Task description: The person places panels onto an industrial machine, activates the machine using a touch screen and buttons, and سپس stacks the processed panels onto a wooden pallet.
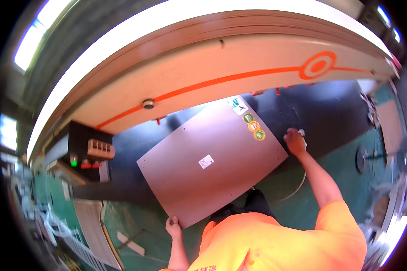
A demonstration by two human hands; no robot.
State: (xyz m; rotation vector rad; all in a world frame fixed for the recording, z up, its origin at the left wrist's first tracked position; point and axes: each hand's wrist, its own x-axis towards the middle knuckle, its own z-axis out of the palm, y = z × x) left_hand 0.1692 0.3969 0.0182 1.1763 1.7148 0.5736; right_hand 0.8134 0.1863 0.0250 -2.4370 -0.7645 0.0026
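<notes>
A flat brownish-pink panel (181, 185) lies at a slant on a dark work surface, its near corner sticking out toward me. My left hand (173, 226) grips that near corner, thumb on top. Small dark holes show near the panel's edges. It bears a white label (206, 161) near its middle and several round stickers (253, 127) close to the far right edge. Just off the panel's right corner, my right hand (295, 142) is closed. Something small and whitish (301, 132) shows beside its fingers, too unclear to name.
Ahead stands a big pale machine beam (190, 77) with an orange stripe. A dark control box (77, 144) with a lit green button sits at the left. A thin hose (300, 187) curves below my right forearm. Boards (95, 230) lean at the lower left over green floor.
</notes>
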